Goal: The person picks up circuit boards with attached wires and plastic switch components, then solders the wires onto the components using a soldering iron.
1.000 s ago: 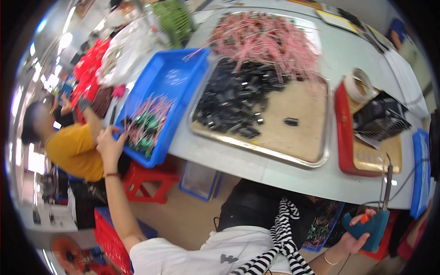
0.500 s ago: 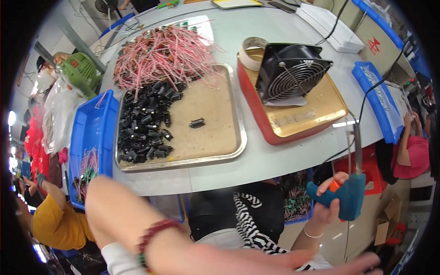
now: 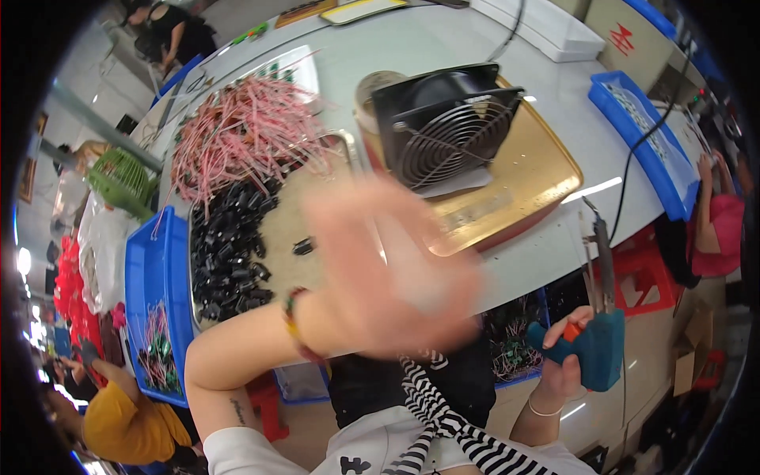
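Our left hand [image 3: 396, 273] has swung toward the metal tray [image 3: 290, 218], too blurred to judge its openness or hold; our right hand [image 3: 560, 380] wraps the near-right soldering gun [image 3: 603, 350], which, if hot, could burn us when knocked.

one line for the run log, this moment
left hand: blurred, grip unclear | right hand: gripping teal gun-shaped tool | tray: black parts heaped left
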`<state>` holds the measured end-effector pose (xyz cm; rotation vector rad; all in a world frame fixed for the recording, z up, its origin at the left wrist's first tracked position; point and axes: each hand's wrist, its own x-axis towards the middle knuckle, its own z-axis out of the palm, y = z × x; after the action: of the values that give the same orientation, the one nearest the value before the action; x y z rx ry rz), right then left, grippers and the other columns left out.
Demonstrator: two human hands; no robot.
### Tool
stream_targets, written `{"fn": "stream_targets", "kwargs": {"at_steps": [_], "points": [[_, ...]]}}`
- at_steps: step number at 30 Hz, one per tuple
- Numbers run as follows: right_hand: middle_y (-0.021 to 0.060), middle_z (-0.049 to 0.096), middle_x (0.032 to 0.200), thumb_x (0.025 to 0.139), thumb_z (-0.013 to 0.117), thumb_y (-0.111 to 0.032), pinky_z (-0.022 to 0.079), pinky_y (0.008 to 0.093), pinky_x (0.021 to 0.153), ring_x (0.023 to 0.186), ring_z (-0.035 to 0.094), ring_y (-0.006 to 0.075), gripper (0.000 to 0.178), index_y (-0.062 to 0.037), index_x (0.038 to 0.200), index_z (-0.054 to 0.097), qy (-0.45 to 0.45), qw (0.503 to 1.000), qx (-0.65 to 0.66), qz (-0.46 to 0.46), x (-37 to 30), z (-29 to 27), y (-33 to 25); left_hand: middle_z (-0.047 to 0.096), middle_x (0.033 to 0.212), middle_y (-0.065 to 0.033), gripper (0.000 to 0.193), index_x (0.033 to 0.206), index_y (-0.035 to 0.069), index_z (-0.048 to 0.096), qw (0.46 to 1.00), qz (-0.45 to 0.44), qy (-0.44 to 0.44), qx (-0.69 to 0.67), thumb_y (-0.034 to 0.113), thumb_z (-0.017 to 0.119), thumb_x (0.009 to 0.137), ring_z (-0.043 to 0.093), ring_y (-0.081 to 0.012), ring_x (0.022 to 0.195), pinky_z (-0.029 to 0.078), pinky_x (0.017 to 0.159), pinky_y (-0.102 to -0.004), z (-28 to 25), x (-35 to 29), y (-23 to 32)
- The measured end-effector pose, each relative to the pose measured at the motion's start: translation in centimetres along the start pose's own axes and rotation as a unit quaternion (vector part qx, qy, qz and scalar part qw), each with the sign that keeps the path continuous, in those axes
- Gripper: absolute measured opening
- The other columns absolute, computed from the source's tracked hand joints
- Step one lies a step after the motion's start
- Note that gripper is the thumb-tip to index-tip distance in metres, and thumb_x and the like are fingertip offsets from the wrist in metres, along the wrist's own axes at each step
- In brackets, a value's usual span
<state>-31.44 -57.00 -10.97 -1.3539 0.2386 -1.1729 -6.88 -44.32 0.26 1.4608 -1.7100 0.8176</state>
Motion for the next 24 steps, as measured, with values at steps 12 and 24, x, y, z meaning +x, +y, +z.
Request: {"fn": "stream_targets", "kwargs": {"at_steps": [12,24], "points": [[0.0173,0.043,0.106,0.075,0.063,-0.021,0.041,0.0226,0.057,0.065,0.054,0.0177,0.05,0.0045,0.115,0.046,0.002,0.999,0.012,0.032,-0.3,-0.2,0.3,0.056,0.107,-0.0099,0.056,0.116,0.0,0.046,0.884,-0.392,-0.063,-0.247,0.013,0.076,0.07,0.053,-0.0168,0.095,0.043,0.084,-0.03,4.7,-2.6,-6.3],[0.0165,0.044,0.106,0.073,0.061,-0.021,0.039,0.0218,0.057,0.063,0.053,0.0167,0.05,0.004,0.114,0.048,0.007,1.0,-0.017,0.015,-0.2,-0.5,0.1,0.057,0.103,-0.0092,0.043,0.11,0.001,0.051,0.919,-0.367,-0.08,-0.121,0.014,0.069,0.073,0.054,-0.0182,0.094,0.044,0.084,-0.0311,-0.1,-4.8,-8.6]]}}
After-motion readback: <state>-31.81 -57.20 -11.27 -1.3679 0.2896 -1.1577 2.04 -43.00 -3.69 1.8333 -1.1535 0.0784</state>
